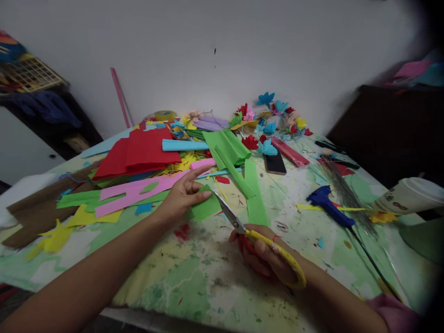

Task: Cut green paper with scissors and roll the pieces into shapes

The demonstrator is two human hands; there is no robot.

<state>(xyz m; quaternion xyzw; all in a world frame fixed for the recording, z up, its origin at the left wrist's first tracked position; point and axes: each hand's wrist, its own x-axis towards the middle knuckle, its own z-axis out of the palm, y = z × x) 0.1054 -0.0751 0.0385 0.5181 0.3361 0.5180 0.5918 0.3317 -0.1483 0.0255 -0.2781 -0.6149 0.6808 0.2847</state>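
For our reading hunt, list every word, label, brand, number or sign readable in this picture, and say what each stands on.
No text can be read with certainty.
Lidded drinks cup: dark printed marks on its side, too blurred to read.
Smartphone: dark screen, no legible lettering.
Scissors: no legible lettering.
Hot glue gun: no legible lettering.

Stained tbl (180,277) w/ blue glue gun (331,208), blk phone (275,163) & yel paper pcs (57,237)
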